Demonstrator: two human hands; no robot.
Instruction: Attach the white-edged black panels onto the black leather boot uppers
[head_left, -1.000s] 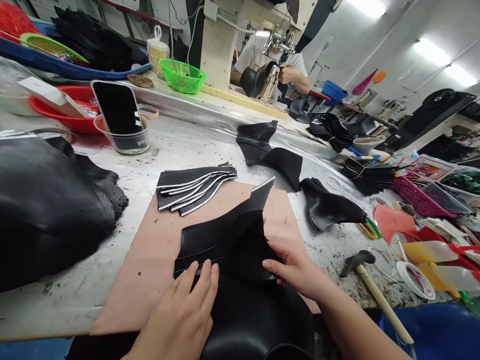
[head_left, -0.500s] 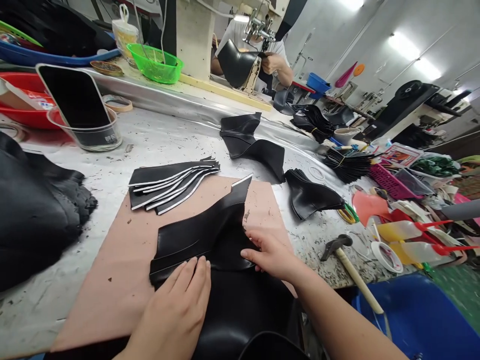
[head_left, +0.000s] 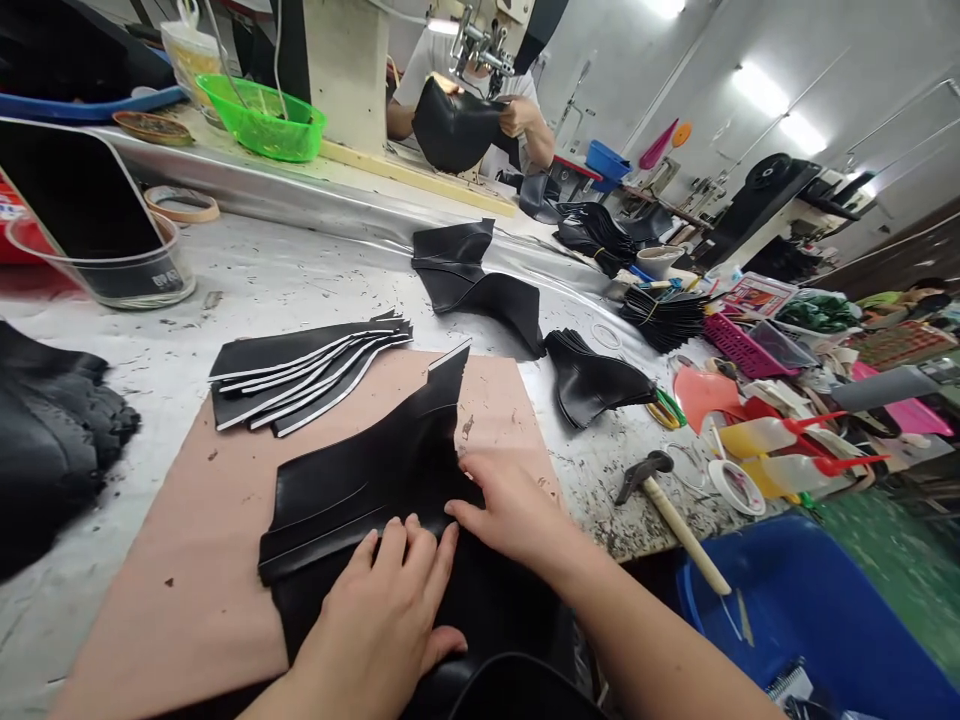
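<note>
Work seems partway: black piece (head_left: 360,460) spread over pink mat (head_left: 180,540); whether joined to black leather (head_left: 517,590) at near side, cannot tell. Left hand (head_left: 382,595) palm-down on near edge, grasping nothing; right hand (head_left: 514,515) pinching right edge. White-edged pieces (head_left: 277,358) fanned far left, apparently not yet worked.

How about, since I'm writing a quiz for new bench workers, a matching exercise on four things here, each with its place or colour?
Column one:
1. Left hand
2. Hammer
3. Phone
4. Bowl beside the sewing machine

Column two:
A. Leaning in a clear cup
B. Bright green
C. Resting on a black piece
D. Handle jutting past the edge of the table

Pairs: 1-C, 2-D, 3-A, 4-B
</note>
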